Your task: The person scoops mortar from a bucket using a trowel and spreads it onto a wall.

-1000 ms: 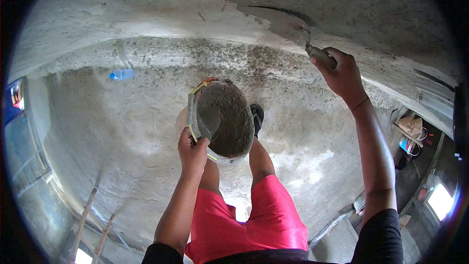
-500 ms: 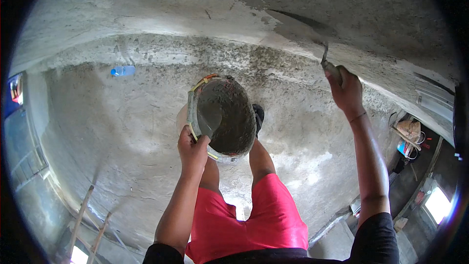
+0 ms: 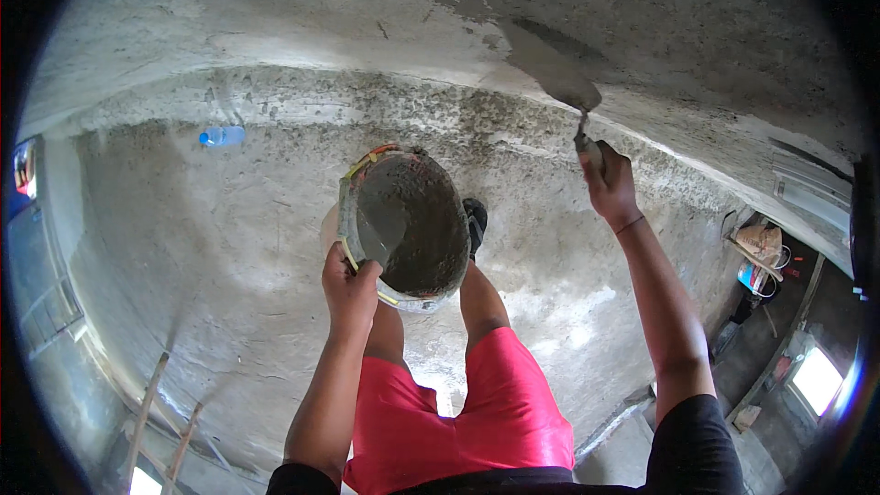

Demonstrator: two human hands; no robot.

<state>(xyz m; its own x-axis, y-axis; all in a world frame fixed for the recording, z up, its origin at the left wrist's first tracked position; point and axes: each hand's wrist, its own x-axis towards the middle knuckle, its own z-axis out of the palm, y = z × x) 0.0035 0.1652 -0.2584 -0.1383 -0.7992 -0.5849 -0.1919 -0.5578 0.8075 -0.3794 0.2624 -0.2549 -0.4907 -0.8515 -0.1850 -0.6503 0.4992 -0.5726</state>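
My left hand is closed on the near-left rim of a round bucket, held tilted in front of my legs. Wet grey mortar coats its inside and bottom. My right hand wraps around the handle of a trowel, raised ahead and to the right. The trowel's blade lies near or against the wall, at the border between darker wet plaster and paler surface; whether it touches is hard to tell.
A blue plastic bottle lies at the foot of the wall, left of the bucket. Wooden poles lean at the lower left. To the right are a paper sack and a small pail. A bright window shows at lower right.
My right hand and the trowel have moved left and slightly down, and more of the blade's face shows. The bucket and my left hand have shifted a little left.
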